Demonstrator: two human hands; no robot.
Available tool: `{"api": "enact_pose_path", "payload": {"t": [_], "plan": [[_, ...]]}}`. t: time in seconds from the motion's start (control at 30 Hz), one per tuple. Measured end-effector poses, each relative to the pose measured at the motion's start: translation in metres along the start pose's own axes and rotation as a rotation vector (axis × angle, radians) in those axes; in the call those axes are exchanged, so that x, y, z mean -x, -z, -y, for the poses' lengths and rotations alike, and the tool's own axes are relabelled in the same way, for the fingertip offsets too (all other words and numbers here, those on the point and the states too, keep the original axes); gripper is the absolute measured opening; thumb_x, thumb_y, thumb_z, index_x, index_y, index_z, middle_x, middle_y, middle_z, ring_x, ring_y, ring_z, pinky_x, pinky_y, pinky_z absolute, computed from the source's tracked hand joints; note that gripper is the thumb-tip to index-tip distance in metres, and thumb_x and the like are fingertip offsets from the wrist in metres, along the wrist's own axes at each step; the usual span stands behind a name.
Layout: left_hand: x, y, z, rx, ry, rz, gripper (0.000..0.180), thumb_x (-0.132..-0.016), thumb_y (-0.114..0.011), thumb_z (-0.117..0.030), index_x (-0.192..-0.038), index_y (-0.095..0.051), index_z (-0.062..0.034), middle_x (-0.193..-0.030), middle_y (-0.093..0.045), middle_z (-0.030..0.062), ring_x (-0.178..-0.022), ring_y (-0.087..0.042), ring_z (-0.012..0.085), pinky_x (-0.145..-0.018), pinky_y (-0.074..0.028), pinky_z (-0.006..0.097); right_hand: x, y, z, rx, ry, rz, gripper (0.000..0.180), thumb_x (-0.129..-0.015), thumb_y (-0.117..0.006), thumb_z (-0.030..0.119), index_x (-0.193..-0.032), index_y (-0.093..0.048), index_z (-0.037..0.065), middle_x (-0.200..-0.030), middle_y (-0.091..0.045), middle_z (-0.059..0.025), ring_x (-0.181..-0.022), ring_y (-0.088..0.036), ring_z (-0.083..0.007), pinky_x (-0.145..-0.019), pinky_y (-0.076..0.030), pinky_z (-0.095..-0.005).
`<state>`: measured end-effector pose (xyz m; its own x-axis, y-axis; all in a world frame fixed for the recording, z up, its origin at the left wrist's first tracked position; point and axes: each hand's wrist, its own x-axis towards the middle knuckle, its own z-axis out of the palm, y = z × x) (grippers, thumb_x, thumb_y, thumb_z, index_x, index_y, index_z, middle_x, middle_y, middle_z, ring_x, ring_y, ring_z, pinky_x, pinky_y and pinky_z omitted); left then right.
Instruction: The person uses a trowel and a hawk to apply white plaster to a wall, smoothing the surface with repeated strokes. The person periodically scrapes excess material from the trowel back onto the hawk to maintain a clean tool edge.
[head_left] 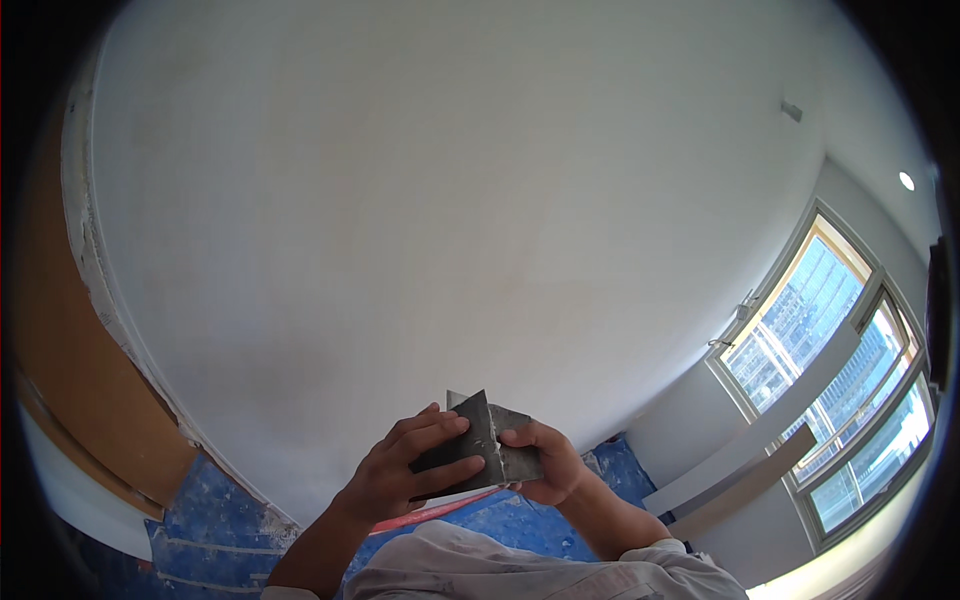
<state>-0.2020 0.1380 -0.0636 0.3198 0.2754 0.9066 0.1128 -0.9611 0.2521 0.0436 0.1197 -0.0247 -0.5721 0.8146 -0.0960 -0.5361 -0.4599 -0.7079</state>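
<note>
Two flat grey metal scraper blades cross each other in front of a white plastered wall (420, 200). My left hand (400, 470) grips the front blade (462, 445), fingers over its face and thumb underneath. My right hand (545, 462) holds the rear blade (515, 450) by its right edge, thumb on top. The two blades touch where they overlap, low in the middle of the view. Both forearms rise from the lower edge in pale sleeves.
A brown wooden panel (70, 350) borders the wall at left, with a rough plaster edge. Blue floor covering (210, 530) spattered white lies below. A large window (840, 370) with grey frames stands at right. A thin red strip (420, 515) shows beneath my hands.
</note>
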Motion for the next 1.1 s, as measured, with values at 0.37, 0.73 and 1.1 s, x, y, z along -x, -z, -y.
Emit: {"api": "enact_pose_path", "payload": {"t": [0.37, 0.73, 1.1], "plan": [[0.024, -0.003, 0.004, -0.085, 0.221, -0.057, 0.053, -0.085, -0.062, 0.008, -0.136, -0.063, -0.0093, -0.131, -0.062, 0.016, -0.119, -0.064, 0.0344, -0.098, -0.059, 0.045, 0.044, -0.132, 0.185, 0.81, 0.92, -0.098, 0.046, -0.096, -0.054, 0.006, -0.137, -0.045, -0.013, -0.11, -0.069, -0.0273, -0.079, -0.077, -0.0317, -0.057, -0.066, -0.038], [0.054, -0.023, -0.036, 0.07, 0.42, -0.236, 0.043, -0.099, -0.049, 0.008, -0.136, -0.064, -0.0044, -0.13, -0.066, 0.0178, -0.119, -0.062, 0.0342, -0.101, -0.05, 0.043, 0.002, -0.367, 0.436, 2.313, 1.686, -0.913, 0.042, -0.104, -0.045, 0.017, -0.142, -0.062, 0.017, -0.105, -0.074, -0.0149, -0.09, -0.069, -0.0299, -0.083, -0.055, -0.044], [0.059, -0.027, -0.031, 0.062, 0.511, -0.267, 0.033, -0.103, -0.05, 0.001, -0.132, -0.066, -0.0029, -0.129, -0.066, 0.0188, -0.118, -0.062, 0.0354, -0.102, -0.049, 0.044, -0.048, -0.402, 0.48, 2.509, 1.664, -1.12, 0.046, -0.103, -0.043, 0.01, -0.143, -0.061, 0.025, -0.132, -0.069, -0.0108, -0.119, -0.064, -0.0326, -0.098, -0.053, -0.0452]]}}
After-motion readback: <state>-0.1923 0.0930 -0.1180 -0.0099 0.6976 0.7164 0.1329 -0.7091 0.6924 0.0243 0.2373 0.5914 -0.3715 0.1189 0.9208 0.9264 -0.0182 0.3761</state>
